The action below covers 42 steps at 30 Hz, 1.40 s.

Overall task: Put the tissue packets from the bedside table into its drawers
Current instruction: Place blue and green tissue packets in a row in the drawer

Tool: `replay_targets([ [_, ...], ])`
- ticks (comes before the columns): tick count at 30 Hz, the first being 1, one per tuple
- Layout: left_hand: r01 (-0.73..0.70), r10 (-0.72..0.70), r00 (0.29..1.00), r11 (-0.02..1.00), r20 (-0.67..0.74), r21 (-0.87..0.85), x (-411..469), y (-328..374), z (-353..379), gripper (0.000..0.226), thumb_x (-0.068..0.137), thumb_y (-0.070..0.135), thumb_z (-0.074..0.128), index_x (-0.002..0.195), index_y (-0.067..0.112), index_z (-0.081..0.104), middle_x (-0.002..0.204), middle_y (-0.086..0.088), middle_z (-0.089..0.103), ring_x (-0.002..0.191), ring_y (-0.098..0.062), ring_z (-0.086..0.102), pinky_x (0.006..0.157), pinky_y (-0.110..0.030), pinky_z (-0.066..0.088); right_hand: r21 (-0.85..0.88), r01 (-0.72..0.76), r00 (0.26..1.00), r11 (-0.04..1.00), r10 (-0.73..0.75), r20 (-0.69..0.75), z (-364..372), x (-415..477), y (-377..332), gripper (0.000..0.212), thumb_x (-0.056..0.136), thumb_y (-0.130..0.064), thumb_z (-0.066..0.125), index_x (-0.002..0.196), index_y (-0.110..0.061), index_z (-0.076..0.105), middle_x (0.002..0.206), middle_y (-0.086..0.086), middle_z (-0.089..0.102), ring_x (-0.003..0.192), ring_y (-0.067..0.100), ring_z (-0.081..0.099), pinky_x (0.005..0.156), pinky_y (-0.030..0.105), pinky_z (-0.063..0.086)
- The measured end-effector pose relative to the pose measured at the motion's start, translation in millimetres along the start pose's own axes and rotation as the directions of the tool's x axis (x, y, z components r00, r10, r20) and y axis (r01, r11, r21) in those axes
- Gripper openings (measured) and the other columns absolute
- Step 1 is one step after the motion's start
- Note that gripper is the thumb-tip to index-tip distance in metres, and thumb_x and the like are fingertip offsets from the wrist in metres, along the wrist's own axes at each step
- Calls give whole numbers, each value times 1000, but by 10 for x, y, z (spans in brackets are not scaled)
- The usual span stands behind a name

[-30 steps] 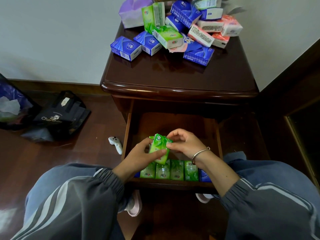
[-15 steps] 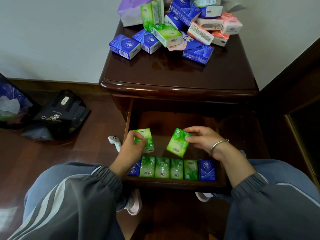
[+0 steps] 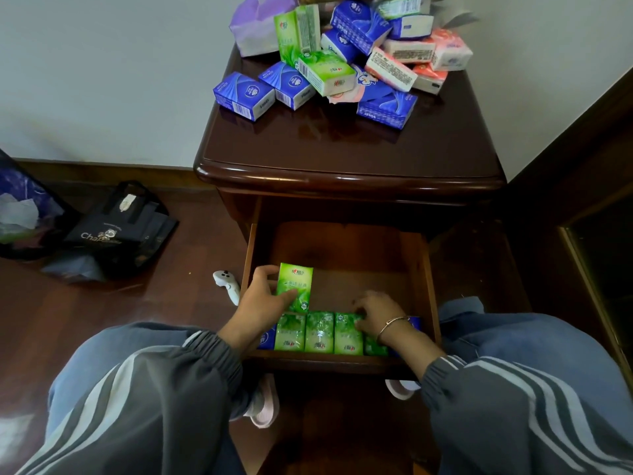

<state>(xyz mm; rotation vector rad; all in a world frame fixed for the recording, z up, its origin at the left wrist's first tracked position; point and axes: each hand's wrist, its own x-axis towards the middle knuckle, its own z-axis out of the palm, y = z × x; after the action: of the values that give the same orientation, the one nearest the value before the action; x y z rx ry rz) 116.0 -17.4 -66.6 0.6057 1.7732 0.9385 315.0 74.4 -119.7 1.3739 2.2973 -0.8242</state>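
Green packet (image 3: 295, 286) pinched by left hand (image 3: 260, 299) could knock near row (image 3: 318, 332) askew if dropped; right hand (image 3: 376, 311) grip unclear

Home bedroom, dark wooden bedside table (image 3: 342, 149), polished wood floor (image 3: 102, 320), plain wall (image 3: 102, 80)

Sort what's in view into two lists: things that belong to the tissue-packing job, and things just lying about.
Part of the job:
green packet held by the left hand
row of packets in the open drawer, right hand on it
pile of packets on the bedside table

Lying about:
black bag on the floor
white controller on the floor beside the drawer
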Motion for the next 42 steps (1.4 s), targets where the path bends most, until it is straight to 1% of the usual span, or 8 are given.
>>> replay_targets([
  [3, 37, -36, 998, 999, 44, -10, 3, -30, 53, 38, 89, 8, 64, 121, 18, 46, 111, -7, 61, 101, -25, 64, 90, -47, 54, 368, 7, 999, 930, 5, -32, -164, -60, -146, 41, 86, -26, 65, 126, -19, 58, 137, 3, 52, 119, 17, 52, 93, 28, 44],
  [6, 40, -39, 992, 999, 117, -7, -24, -52, 135, 38, 89, 7, 64, 122, 15, 47, 114, -7, 60, 103, -25, 63, 87, -42, 55, 870, -67, 997, 489, 2, 76, -368, -189, -302, 30, 92, -35, 54, 118, -21, 61, 119, 1, 65, 92, 9, 67, 70, 19, 54],
  [13, -60, 76, 960, 996, 270, -70, -118, -14, 216, 36, 86, 9, 69, 117, 20, 54, 109, -4, 67, 97, -16, 67, 68, -19, 52, 812, 33, 998, 582, -69, 9, -560, -323, -330, 24, 79, -17, 73, 98, -25, 61, 102, 4, 64, 86, 14, 65, 68, 23, 57],
  [19, -4, 61, 989, 919, 132, -394, -56, 91, 188, 31, 90, 13, 63, 119, 6, 54, 111, -16, 66, 100, -28, 68, 85, -38, 57, 991, -25, 999, 131, 49, 19, -589, -303, -366, 23, 80, 0, 68, 94, -8, 52, 104, 15, 61, 87, 19, 67, 64, 20, 58],
  [27, 15, 34, 992, 928, 125, -372, -33, 117, 120, 24, 89, 17, 66, 107, 5, 57, 105, -19, 69, 95, -30, 70, 81, -39, 59, 923, -29, 999, 383, -8, 34, -593, -339, -383, 24, 83, -14, 68, 103, -19, 57, 107, 6, 67, 92, 18, 68, 74, 26, 58],
  [31, -52, 69, 994, 978, -82, 201, 25, 3, -27, 30, 92, 36, 60, 114, 15, 60, 116, -5, 61, 104, -20, 60, 82, -29, 52, 768, -11, 998, 641, 57, -34, -751, -287, -19, 22, 83, -10, 67, 99, -25, 65, 92, -1, 65, 78, 7, 62, 62, 17, 52],
  [34, 167, -2, 937, 881, -350, 443, 114, -132, -187, 51, 92, 34, 57, 136, 12, 43, 140, -16, 37, 125, -37, 41, 103, -45, 38, 382, -126, 982, 915, 170, -84, -679, -184, 333, 30, 83, -13, 67, 112, -18, 67, 102, -4, 66, 88, 11, 59, 73, 23, 45],
  [42, 250, -163, 956, 889, -245, 383, 137, -316, -119, 45, 93, 16, 52, 132, 2, 34, 124, -22, 53, 106, -37, 56, 81, -36, 43, 51, -123, 992, 991, 124, -14, -227, -41, 388, 27, 86, -12, 62, 112, -16, 69, 120, 3, 66, 110, 19, 60, 94, 25, 44],
])
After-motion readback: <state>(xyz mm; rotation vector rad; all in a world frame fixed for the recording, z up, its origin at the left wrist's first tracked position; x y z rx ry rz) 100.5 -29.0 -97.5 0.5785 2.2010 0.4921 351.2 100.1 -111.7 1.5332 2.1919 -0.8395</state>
